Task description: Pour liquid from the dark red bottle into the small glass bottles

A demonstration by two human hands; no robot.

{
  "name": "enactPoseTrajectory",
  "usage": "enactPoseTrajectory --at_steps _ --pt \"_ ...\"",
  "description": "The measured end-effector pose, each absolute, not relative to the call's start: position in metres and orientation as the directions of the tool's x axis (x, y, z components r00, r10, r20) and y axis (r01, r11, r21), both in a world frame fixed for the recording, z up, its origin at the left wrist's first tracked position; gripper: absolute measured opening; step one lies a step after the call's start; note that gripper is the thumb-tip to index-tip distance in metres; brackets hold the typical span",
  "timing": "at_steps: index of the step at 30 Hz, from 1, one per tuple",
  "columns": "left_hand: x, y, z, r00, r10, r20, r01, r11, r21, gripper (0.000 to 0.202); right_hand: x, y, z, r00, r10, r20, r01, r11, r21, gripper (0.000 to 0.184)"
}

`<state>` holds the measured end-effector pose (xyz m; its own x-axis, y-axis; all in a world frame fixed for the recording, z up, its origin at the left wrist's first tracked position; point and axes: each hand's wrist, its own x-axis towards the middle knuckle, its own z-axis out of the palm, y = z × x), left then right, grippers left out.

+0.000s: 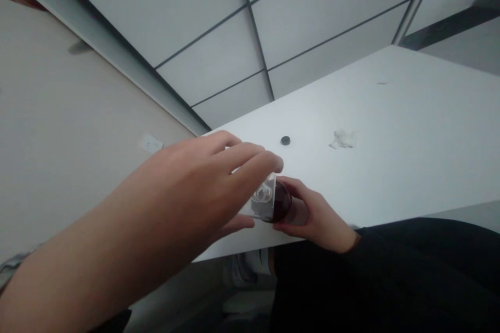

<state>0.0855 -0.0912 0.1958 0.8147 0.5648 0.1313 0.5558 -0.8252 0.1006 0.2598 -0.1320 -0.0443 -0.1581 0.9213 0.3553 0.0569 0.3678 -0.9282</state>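
My right hand (316, 216) comes in from the lower right and grips a dark red bottle (282, 202) lying on its side. Its fingers wrap the bottle's round body. At the bottle's end sits a clear plastic square cap (262, 197), and a pale swirl shows through it. My left hand (187, 177) reaches over from the lower left, with its fingers across the top of the cap and its thumb beneath. Much of the cap lies hidden behind those fingers.
A white table (390, 114) runs across the view, tilted. On it lie a small black disc (285, 140) and a crumpled white tissue (342, 139). A beige wall (70, 114) with a white socket (151, 143) stands beyond it. A shoe (246, 268) shows below the table edge.
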Motion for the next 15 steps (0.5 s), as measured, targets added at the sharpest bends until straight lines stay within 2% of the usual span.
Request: enactPoseTrajectory --at_steps 3,6,8,11,15 --pt "0.081 -0.087 0.198 0.854 0.517 -0.049 0.514 -0.855 -0.068 0.027 0.260 -0.132 -0.045 -0.167 0.916 0.365 0.060 0.379 -0.923 0.075" --pt "0.072 -0.084 0.195 0.830 0.547 -0.109 0.537 -0.837 -0.108 0.042 0.259 -0.132 -0.044 -0.186 0.915 0.358 0.064 0.375 -0.925 0.075" --pt "0.063 -0.083 0.189 0.811 0.576 -0.104 0.572 -0.817 -0.069 0.051 0.259 -0.132 -0.043 -0.199 0.916 0.350 0.069 0.369 -0.927 0.074" --pt "0.047 -0.085 0.176 0.778 0.627 -0.038 0.629 -0.776 0.049 0.063 0.259 -0.133 -0.041 -0.209 0.914 0.348 0.075 0.369 -0.926 0.071" --pt "0.020 -0.088 0.146 0.661 0.743 0.104 0.712 -0.666 0.223 0.063 0.258 -0.134 -0.043 -0.207 0.919 0.335 0.104 0.361 -0.927 0.071"
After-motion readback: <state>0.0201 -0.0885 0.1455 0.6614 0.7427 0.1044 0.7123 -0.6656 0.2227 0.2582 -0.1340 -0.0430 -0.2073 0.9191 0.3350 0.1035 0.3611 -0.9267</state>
